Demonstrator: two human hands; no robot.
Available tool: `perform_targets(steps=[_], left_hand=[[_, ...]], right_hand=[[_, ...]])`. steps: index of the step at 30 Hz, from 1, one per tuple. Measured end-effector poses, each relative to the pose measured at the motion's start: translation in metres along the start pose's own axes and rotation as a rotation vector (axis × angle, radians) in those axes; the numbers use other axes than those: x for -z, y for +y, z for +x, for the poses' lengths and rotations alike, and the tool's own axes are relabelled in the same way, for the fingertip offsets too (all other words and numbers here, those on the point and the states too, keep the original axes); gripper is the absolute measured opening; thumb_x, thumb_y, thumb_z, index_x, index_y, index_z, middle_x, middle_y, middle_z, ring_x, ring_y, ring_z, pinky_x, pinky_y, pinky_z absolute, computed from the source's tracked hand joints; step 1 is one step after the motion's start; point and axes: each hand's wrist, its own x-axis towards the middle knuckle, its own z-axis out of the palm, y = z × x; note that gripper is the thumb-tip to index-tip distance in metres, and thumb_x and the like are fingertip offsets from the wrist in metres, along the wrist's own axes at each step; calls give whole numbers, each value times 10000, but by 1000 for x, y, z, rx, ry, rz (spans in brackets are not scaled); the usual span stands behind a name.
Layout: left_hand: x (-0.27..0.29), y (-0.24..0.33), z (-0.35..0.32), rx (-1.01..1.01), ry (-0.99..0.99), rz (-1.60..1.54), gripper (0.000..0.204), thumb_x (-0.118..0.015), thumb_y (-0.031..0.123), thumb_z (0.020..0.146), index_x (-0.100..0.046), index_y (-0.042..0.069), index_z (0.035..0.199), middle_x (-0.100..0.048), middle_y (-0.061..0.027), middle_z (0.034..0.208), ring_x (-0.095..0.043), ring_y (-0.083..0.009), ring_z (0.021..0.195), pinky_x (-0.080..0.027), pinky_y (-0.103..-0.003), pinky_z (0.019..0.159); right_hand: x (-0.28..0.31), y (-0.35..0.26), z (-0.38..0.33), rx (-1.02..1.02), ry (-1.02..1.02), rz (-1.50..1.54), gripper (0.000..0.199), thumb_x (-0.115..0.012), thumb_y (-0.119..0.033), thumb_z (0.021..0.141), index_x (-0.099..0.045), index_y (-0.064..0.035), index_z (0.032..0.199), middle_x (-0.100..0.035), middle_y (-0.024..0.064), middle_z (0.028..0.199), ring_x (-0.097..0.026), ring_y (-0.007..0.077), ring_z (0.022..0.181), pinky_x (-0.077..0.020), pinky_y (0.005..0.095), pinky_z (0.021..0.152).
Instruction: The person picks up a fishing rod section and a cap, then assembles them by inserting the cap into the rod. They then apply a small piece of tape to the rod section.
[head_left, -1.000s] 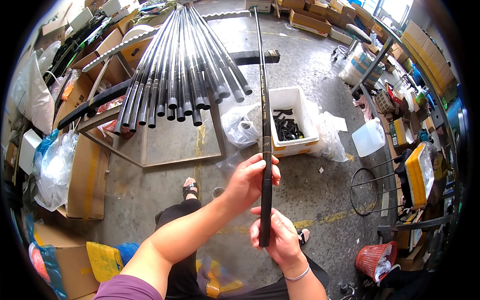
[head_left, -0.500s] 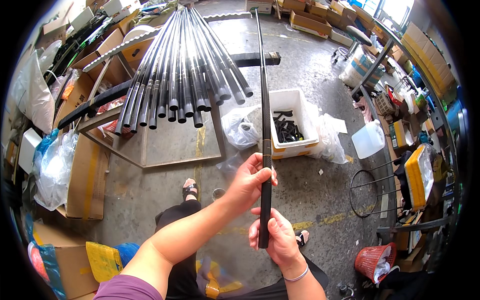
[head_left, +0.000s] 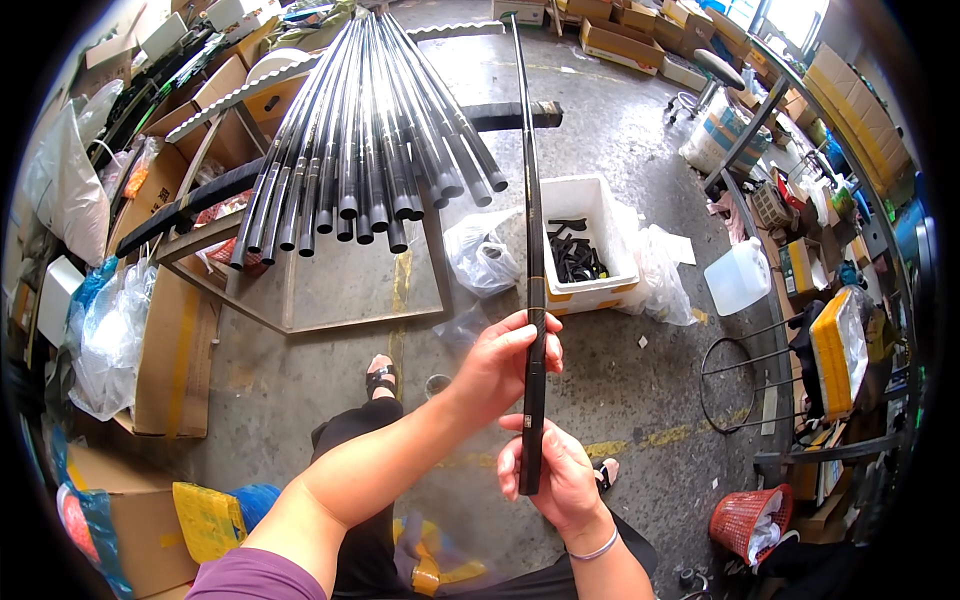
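Observation:
A long black fishing rod [head_left: 533, 230] runs upright through the middle of the view, its thick butt end toward me and its thin end resting on the far rack. My left hand [head_left: 510, 360] is wrapped round the rod above the butt, thumb lying across it. Lower down, my right hand [head_left: 557, 475] grips the butt end between thumb and fingers. A small pale mark shows on the rod between the two hands. To the left, several similar black rods [head_left: 350, 150] lie fanned out side by side on the rack, butt ends toward me.
A metal rack with a black padded bar [head_left: 190, 208] carries the rods. Behind my rod stands a white foam box [head_left: 620, 215] of black parts, beside plastic bags [head_left: 482, 255]. To the right are a white jug [head_left: 737, 277], a wire-legged stool [head_left: 838, 355] and a red basket [head_left: 745, 522].
The rod has turned about its length, so a pale mark near the butt now shows. My left hand has shifted slightly right and toward me. Both hands keep their hold.

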Motion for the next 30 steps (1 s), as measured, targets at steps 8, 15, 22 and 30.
perform_targets(steps=[8,15,22,30], left_hand=[[2,-5,0,-23,17,-7,252,-630,227,870,-533,64,1036,-570,-41,818,-543,-162,812,-457,-306,798],[0,-4,-1,-5,23,-8,262,-635,244,869,-535,71,1038,-568,-36,822,-542,-160,811,-455,-304,791],[0,-4,-1,-6,18,1,276,-617,259,880,-534,57,1050,-578,-48,828,-552,-172,809,-452,-301,780],[-18,9,-4,78,63,-24,370,-568,290,907,-500,26,1157,-594,-73,864,-565,-192,839,-455,-323,818]], right_hand=[[-3,0,1,24,58,-27,507,-424,-391,961,-431,43,1222,-609,143,813,-595,199,660,-488,279,579],[-2,-2,1,19,62,-41,526,-482,-402,935,-437,42,1211,-607,133,794,-592,193,653,-486,276,575],[-5,-3,1,28,64,-47,516,-484,-403,934,-446,37,1200,-606,131,787,-587,189,634,-484,274,570],[-5,-5,0,34,94,11,511,-499,-410,926,-447,26,1185,-601,126,766,-582,186,620,-480,272,552]])
